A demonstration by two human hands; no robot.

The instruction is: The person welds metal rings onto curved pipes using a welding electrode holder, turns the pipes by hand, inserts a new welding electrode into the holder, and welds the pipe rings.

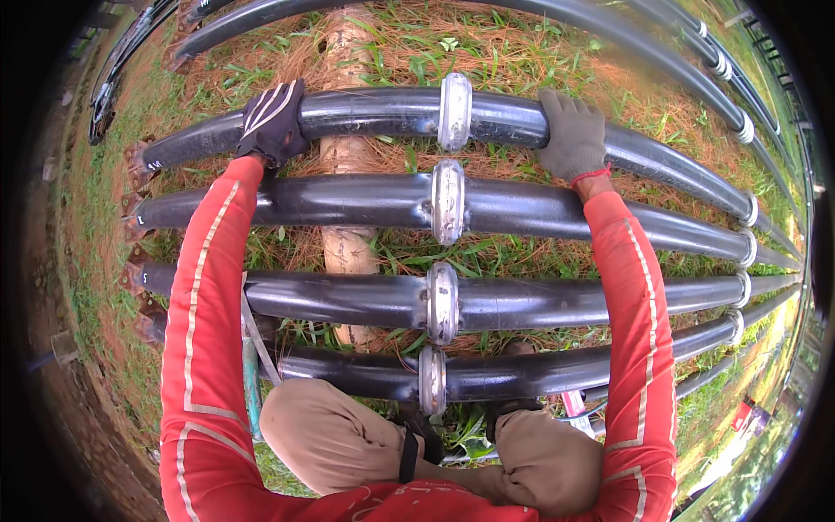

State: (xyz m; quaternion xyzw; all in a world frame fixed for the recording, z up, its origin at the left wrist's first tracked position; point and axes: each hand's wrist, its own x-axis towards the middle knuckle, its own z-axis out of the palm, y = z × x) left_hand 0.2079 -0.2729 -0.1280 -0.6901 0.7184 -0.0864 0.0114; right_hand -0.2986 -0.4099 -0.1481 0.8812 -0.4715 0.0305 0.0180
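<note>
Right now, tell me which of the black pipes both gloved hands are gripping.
The farthest of the four pipes crossing the wooden log: the left hand and right hand both rest on it, either side of its silver joint collar.

Black pipes [374,113], grey-gloved hands [572,130]

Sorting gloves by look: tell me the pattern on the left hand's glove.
The glove on the left hand is dark with pale stripes across its back, seen in the head view.

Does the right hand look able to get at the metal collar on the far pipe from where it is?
Probably yes. The right hand rests on the far pipe, and only bare pipe lies between it and the metal collar; nothing blocks a slide along it.
</note>
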